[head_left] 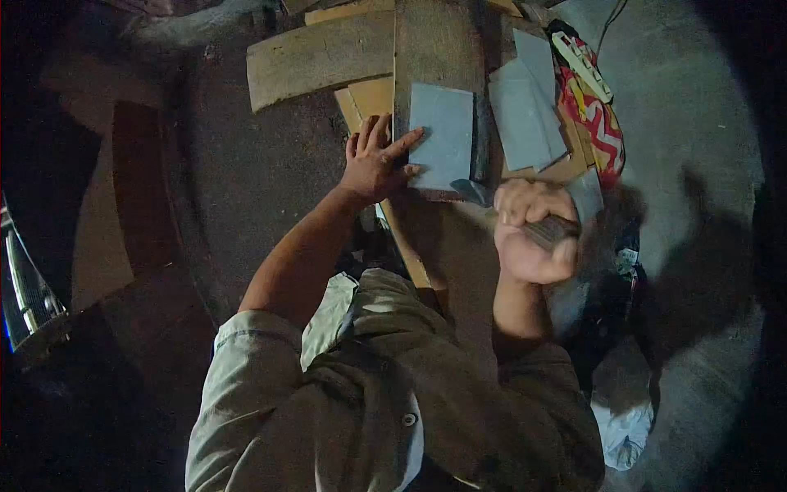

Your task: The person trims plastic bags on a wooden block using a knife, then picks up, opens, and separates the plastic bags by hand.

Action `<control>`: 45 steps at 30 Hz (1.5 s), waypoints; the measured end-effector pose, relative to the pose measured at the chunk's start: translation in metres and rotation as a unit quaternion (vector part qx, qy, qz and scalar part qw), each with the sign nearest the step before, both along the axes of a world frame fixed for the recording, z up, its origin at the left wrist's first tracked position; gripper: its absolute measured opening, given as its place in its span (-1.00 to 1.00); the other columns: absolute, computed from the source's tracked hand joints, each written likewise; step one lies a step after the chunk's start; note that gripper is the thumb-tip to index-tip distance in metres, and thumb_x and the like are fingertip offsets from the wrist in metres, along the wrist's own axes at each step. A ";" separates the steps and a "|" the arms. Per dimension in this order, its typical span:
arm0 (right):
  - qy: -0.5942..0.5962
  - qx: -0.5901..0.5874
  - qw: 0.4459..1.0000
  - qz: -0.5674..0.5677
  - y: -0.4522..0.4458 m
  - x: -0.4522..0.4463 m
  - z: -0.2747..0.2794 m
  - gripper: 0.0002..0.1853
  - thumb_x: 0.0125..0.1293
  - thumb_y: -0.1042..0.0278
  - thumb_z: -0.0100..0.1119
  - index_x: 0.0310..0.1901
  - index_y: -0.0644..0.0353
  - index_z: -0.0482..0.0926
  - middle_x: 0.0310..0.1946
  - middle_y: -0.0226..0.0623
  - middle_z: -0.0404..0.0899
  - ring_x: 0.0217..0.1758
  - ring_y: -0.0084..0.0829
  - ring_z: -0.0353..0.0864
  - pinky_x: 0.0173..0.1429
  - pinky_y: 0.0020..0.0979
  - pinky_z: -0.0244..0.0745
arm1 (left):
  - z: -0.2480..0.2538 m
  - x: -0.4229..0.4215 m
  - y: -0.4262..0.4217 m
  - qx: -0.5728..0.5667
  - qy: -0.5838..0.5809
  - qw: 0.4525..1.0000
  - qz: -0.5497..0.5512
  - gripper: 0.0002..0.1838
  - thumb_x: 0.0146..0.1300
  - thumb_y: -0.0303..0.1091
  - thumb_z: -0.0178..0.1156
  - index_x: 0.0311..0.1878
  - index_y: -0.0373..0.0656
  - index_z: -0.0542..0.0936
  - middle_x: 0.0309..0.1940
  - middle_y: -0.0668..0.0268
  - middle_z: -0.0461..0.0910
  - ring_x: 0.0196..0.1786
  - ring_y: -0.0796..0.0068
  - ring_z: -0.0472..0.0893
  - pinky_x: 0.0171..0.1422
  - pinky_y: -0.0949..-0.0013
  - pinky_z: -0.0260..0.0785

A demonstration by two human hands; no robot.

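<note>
A light grey rectangular sheet (443, 135) lies on a worn wooden board (426, 45) in front of me. My left hand (381, 158) rests at its left edge, fingers spread, with two fingertips on the sheet. My right hand (534, 231) is wrapped round the dark handle of a tool (551, 232), to the right of the sheet's lower corner. The tool's dark blade (470, 192) reaches to the sheet's lower right corner; whether it touches is unclear.
More grey sheets (525, 115) lie right of the board, beside a red and yellow bag (602, 135) and a white strip-like object (582, 66). A curved wooden piece (320, 61) lies at upper left. A white bag (625, 435) is at lower right.
</note>
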State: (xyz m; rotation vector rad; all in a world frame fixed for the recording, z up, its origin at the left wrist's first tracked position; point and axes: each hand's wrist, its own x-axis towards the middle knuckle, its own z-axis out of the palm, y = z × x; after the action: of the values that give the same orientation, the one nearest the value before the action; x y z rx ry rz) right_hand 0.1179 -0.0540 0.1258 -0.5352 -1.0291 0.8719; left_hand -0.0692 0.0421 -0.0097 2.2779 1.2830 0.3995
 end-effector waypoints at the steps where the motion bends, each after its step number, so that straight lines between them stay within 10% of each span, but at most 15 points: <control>1: -0.001 0.013 1.000 0.005 0.002 -0.001 0.001 -0.48 0.24 -0.15 0.02 -0.41 0.28 0.34 -0.61 -0.28 0.31 -0.52 -0.42 0.27 -0.38 -0.38 0.21 | -0.003 -0.001 0.000 0.003 0.001 1.000 0.000 -0.31 0.11 0.16 0.21 0.34 0.57 0.24 0.43 0.07 -0.03 0.50 -0.03 -0.14 0.43 -0.26 -0.29; 22: 0.003 0.020 0.998 -0.053 0.018 0.026 -0.007 -0.51 0.22 -0.12 -0.02 -0.37 0.27 0.35 -0.54 -0.24 0.36 -0.52 -0.39 0.30 -0.42 -0.36 0.23 | 0.013 0.005 -0.008 0.067 0.062 0.996 0.018 -0.34 0.21 -0.04 0.18 0.37 0.57 0.17 0.44 0.05 -0.06 0.49 -0.09 -0.12 0.47 -0.22 -0.28; 29: 0.005 0.044 0.999 -0.032 0.001 0.001 0.003 -0.46 0.24 -0.21 -0.05 -0.35 0.25 0.35 -0.56 -0.23 0.37 -0.51 -0.36 0.30 -0.38 -0.34 0.22 | 0.020 0.027 -0.100 0.031 0.130 0.983 -0.127 -0.34 0.27 -0.04 0.01 0.39 -0.08 0.21 0.46 0.08 -0.09 0.51 0.05 -0.10 0.47 -0.20 -0.29; 45: 0.012 0.043 0.999 0.028 0.044 -0.027 -0.001 -0.43 0.25 -0.20 0.01 -0.41 0.30 0.36 -0.57 -0.24 0.35 -0.51 -0.40 0.30 -0.35 -0.36 0.27 | 0.005 0.033 -0.109 0.036 0.203 0.972 -0.112 -0.37 0.34 -0.07 -0.11 0.44 -0.04 0.11 0.49 0.13 -0.14 0.52 0.12 -0.12 0.46 -0.19 -0.24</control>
State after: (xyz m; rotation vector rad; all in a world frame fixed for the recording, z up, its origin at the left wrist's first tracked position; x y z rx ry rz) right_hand 0.0909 -0.0100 0.1249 -0.4257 -1.0589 0.8769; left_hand -0.0362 -0.0671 -0.0048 2.6227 1.1857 -0.1096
